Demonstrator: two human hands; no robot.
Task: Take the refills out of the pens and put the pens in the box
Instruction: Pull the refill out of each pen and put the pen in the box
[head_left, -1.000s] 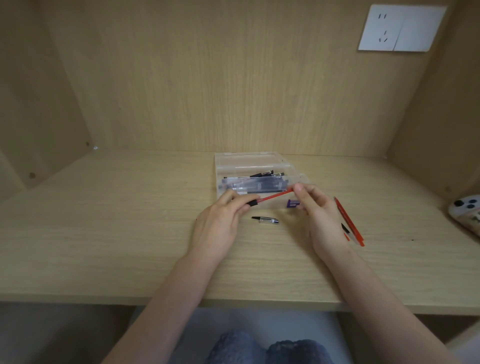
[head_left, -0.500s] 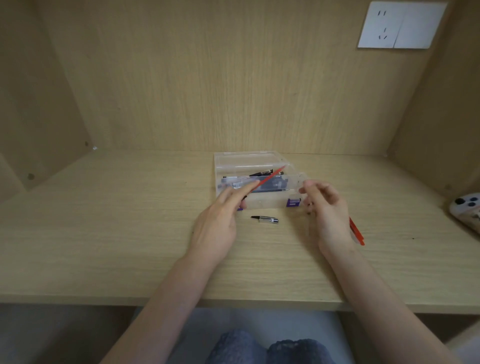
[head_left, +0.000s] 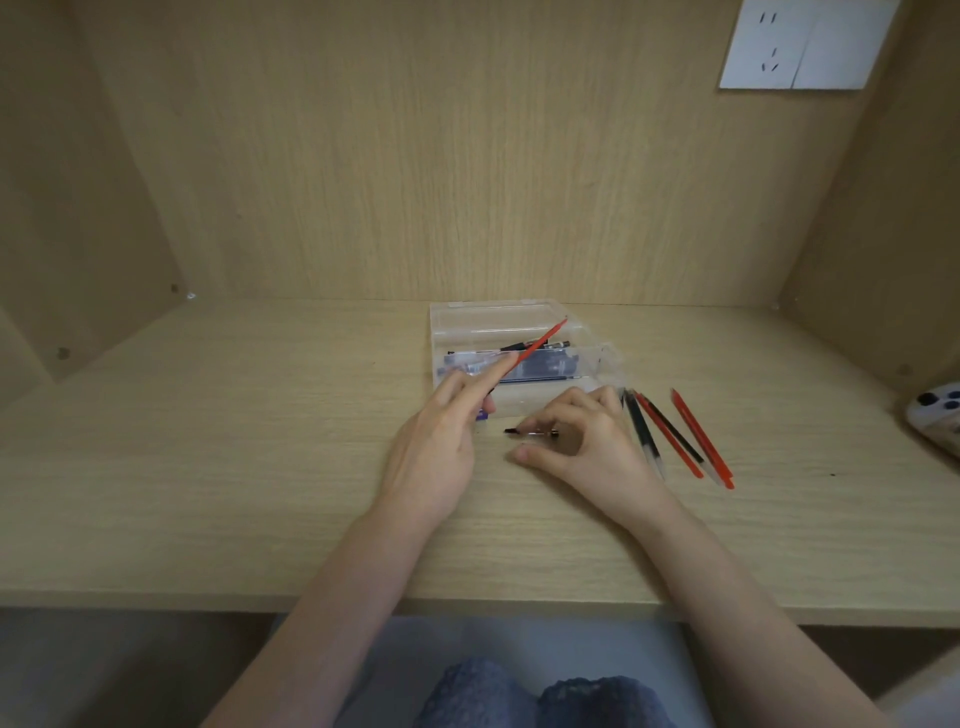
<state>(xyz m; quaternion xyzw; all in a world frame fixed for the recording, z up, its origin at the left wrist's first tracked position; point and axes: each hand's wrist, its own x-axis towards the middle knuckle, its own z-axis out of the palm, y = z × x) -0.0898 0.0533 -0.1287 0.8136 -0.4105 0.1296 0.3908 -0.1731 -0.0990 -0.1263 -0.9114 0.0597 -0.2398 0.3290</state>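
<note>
Now my right hand (head_left: 587, 447) has let go of the red pen (head_left: 540, 343) and dropped to the small black-and-metal tip (head_left: 530, 432) at 6 o'clock of the box (head_left: 493, 312). Its fingers curl over the tip; grip unconfirmed. My left hand (head_left: 436, 447) alone pinches the slim pen, slanted over the clear plastic box. Thin refills (head_left: 670, 436) lie at 4 o'clock.

Single head-worn wide-angle view, looking forward and down.
The camera sits above the near edge of the pale wood-grain bench (head_left: 208, 493), close over it, facing the matching wooden back panel (head_left: 415, 156). Both forearms enter from the bottom edge; the left hand (head_left: 436, 457) and right hand (head_left: 587, 447) lie near mid-frame. The person's blue-grey clothed lap (head_left: 545, 696) shows below the bench edge.
</note>
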